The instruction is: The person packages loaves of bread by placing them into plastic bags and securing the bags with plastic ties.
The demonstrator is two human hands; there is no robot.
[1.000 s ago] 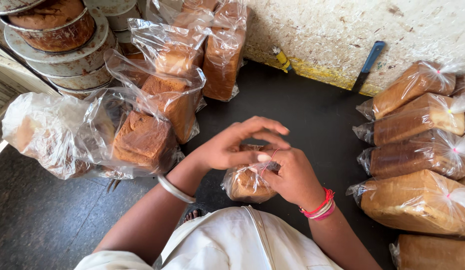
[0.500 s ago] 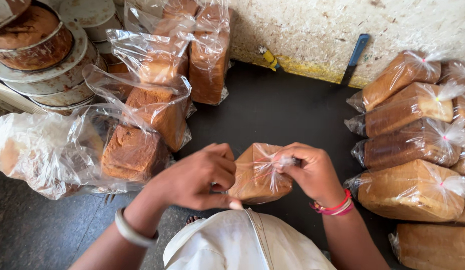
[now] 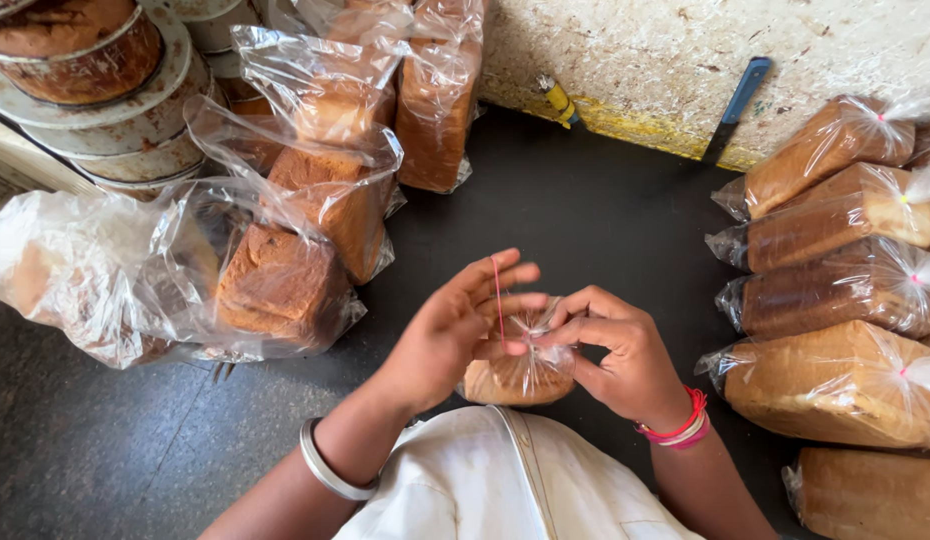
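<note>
A: What are the hands doing closest to the camera?

B: The left hand (image 3: 450,335) is stretching a thin red rubber band (image 3: 498,290) over its spread, open fingers. The right hand (image 3: 625,350) is pinching the gathered neck of a clear plastic bag, fingers closed on it, probably to keep it bunched.

A: And the bag itself?

B: It is holding a small brown loaf (image 3: 515,375), sitting low between both hands, just above the white garment.

A: Farther out?

B: On the dark counter (image 3: 585,220), tied bagged loaves (image 3: 835,385) are lying stacked on the right. Open, crinkly bags with square crusty loaves (image 3: 285,280) are standing left. Round metal baking tins (image 3: 95,100) are piling up beyond.
</note>
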